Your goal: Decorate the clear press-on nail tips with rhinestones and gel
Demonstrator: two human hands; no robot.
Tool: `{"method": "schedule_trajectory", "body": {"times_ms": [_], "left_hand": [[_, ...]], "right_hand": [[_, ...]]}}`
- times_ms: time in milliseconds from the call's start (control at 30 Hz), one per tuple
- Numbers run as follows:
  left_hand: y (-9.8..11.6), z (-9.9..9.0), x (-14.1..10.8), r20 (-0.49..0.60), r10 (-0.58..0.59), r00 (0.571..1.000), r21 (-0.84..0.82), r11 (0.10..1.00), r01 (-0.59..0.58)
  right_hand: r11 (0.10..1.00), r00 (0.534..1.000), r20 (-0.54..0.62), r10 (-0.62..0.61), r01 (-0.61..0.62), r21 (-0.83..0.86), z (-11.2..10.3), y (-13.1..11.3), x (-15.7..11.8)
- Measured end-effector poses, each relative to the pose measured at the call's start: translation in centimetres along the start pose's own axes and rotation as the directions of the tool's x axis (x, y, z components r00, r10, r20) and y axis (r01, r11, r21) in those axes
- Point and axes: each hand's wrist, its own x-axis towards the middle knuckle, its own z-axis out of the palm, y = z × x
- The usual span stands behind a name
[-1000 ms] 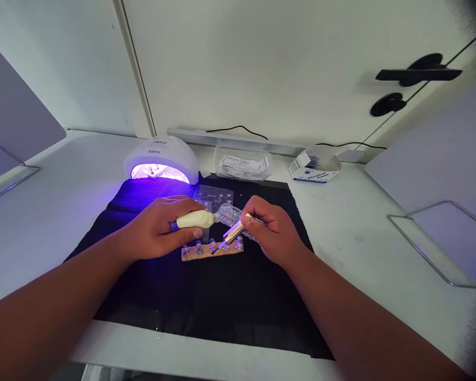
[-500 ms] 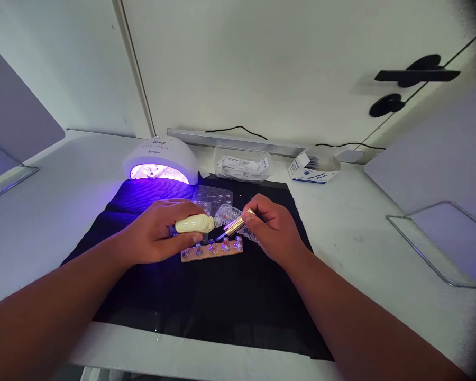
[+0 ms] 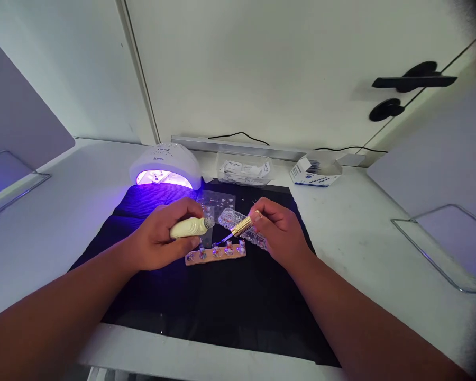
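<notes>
My left hand (image 3: 162, 235) is closed round a cream nail polish bottle (image 3: 188, 228), tilted on its side with its open neck to the right. In my right hand (image 3: 275, 227) I pinch a gold polish brush cap (image 3: 244, 225). Its brush (image 3: 225, 238) slants down left, the tip at the middle nail tip (image 3: 216, 251); whether it touches I cannot tell. Several decorated nail tips stand in a row along a light-brown strip (image 3: 208, 259). Behind the strip lies a clear compartment case (image 3: 230, 217), partly hidden by my right hand and the cap.
A lit white nail lamp (image 3: 164, 159) stands at the back left. A clear tub of packets (image 3: 244, 169) and an alcohol pads box (image 3: 316, 173) stand at the back. Clear sticker sheets (image 3: 220, 200) lie on a black mat (image 3: 206, 307). Wire-footed panels flank both sides.
The bottle has moved left, away from the brush, and its neck now tips up more toward me. The brush stays by the middle nail tip. The whole view has shifted slightly.
</notes>
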Motion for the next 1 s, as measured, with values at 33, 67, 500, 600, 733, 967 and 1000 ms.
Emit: {"method": "schedule_trajectory", "body": {"times_ms": [33, 67, 500, 600, 733, 967, 1000], "left_hand": [[0.03, -0.01, -0.05, -0.012, -0.004, 1.0, -0.01, 1.0, 0.004], [0.07, 0.0, -0.08, -0.023, -0.006, 1.0, -0.017, 1.0, 0.006], [-0.17, 0.45, -0.26, -0.017, -0.031, 0.999, -0.068, 0.997, 0.03], [-0.47, 0.54, -0.55, 0.003, -0.06, 0.998, -0.106, 0.993, 0.06], [-0.57, 0.63, -0.69, -0.003, -0.083, 0.997, -0.117, 0.99, 0.082], [-0.34, 0.68, -0.31, 0.004, -0.015, 1.0, -0.106, 0.994, 0.015], [-0.33, 0.68, -0.29, 0.001, -0.007, 1.0, -0.091, 0.996, 0.007]], "right_hand": [[1.0, 1.0, -0.001, 0.002, -0.002, 0.007, 0.0, -0.01, 0.01], [1.0, 1.0, 0.001, 0.001, -0.001, 0.01, -0.01, 0.0, 0.03], [0.999, 1.0, 0.01, -0.002, 0.002, 0.032, -0.01, 0.33, -0.05], [1.0, 1.0, 0.005, -0.008, 0.008, 0.027, 0.01, 0.26, -0.02], [0.999, 1.0, 0.01, -0.002, 0.002, 0.033, 0.01, 0.16, 0.0], [0.999, 1.0, 0.009, 0.013, -0.013, 0.031, -0.01, 0.1, -0.11], [0.999, 1.0, 0.01, 0.014, -0.014, 0.036, -0.02, 0.13, -0.11]]}}
